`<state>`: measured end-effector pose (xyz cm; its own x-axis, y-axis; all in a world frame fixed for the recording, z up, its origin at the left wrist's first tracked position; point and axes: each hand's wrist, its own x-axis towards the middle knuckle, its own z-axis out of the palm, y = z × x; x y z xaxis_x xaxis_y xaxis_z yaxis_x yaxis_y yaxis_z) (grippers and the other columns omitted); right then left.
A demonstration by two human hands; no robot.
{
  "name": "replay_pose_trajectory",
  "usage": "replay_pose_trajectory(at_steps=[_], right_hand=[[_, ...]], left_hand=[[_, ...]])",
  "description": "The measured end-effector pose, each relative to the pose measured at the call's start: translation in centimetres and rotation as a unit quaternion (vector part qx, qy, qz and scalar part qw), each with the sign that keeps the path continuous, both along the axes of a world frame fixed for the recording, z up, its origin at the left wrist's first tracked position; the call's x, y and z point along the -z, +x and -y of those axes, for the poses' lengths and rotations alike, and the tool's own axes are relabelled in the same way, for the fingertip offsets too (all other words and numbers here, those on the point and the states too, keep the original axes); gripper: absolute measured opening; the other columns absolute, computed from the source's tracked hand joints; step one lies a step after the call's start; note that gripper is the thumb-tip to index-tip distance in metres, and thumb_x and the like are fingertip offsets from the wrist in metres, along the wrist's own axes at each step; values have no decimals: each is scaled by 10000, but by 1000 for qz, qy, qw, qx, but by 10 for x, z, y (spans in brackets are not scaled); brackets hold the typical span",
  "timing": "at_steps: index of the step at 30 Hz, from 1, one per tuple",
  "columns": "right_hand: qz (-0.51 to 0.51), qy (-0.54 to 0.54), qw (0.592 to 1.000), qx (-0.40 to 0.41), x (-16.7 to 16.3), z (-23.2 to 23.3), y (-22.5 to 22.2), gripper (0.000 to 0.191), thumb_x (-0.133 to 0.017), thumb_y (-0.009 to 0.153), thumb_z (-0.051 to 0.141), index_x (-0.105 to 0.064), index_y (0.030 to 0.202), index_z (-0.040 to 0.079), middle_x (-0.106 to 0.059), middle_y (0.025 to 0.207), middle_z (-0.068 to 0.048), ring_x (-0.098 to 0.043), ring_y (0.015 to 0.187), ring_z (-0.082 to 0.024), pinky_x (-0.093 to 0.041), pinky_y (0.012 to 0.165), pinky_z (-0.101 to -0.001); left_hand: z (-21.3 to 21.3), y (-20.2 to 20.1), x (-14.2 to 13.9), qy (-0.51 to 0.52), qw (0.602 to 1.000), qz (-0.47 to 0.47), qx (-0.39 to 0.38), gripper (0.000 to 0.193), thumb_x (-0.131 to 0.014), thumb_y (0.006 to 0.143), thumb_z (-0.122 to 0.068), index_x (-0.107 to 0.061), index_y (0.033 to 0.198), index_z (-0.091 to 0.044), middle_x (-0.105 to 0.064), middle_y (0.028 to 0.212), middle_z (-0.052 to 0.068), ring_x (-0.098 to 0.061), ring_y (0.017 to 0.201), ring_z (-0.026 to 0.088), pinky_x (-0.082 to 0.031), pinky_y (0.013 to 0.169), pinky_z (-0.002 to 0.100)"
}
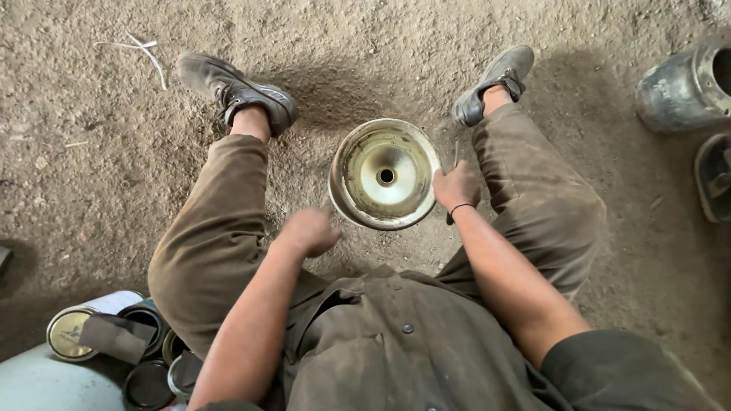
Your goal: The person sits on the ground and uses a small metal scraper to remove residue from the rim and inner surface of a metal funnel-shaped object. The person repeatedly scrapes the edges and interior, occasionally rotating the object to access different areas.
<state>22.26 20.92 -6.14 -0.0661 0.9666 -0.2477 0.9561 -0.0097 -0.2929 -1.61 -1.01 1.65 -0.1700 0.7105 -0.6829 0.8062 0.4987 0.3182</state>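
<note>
dirt floor (91,152) fills the frame, person seated on it, legs spread, shoes planted. between the knees: a round metal funnel-shaped dish (384,173), shiny, hole in the centre, standing tilted on its edge on the floor. right hand (455,187) is at the dish's right rim, fingers curled together on the edge, looks like it is steadying it. left hand (308,230) is just beside the lower-left rim, not touching, loosely closed, holding nothing i can see; it is blurred, so cannot tell for sure. my read: the dish is being positioned or turned on its rim, one-handed. any next move needs the left hand on the opposite rim so it does not roll. paint cans (114,335) cluster at bottom left, partly cut off. dark drum (685,87) at right edge, cropped. underside of the dish is hidden.
</note>
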Motion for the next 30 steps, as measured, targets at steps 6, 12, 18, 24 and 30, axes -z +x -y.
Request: replay_pose_trajectory(at_steps=[6, 12, 18, 24, 30], right_hand=[[-82, -206, 971, 95, 1, 8, 4, 434, -634, 873, 336, -722, 1028, -60, -744, 1011, -286, -764, 909, -426, -608, 812, -527], [-80, -74, 994, 7, -6, 1, -10, 335, -664, 817, 284, -771, 1019, 40, -749, 984, -237, -731, 925, -374, -566, 853, -455], [-137, 26, 985, -97, -16, -34, -63, 287, -608, 855, 256, -783, 1044, 131, -743, 1023, -204, -704, 971, -391, -541, 873, -467], [-233, -22, 949, -212, -23, -92, -84, 342, -635, 854, 243, -726, 1127, 58, -749, 1075, -194, -718, 1027, -333, -538, 912, -400], [-342, -163, 925, 25, -18, -57, -44, 428, -578, 1008, 350, -716, 1098, -46, -713, 1060, -250, -688, 967, -461, -543, 776, -508]], left_hand=[[-40, -29, 6, 116, 986, 34, -114, 662, -602, 926, -497, -539, 1384, -23, -612, 1343, 247, -586, 1252, 397, -455, 1079, 482], [-64, -27, 27, 129, 962, 71, -231, 755, -622, 922, -500, -454, 1455, 8, -613, 1354, 255, -600, 1259, 388, -454, 1094, 468], [-57, -32, 32, 124, 950, 74, -275, 867, -669, 878, -585, -448, 1433, 43, -623, 1315, 291, -605, 1243, 418, -471, 1073, 471], [-55, -33, 33, 109, 951, 75, -281, 828, -718, 850, -552, -501, 1352, 71, -635, 1283, 299, -610, 1228, 423, -482, 1053, 472], [-48, -31, 41, 123, 947, 80, -287, 688, -709, 857, -487, -566, 1308, 13, -670, 1258, 262, -628, 1206, 412, -482, 1056, 467]])
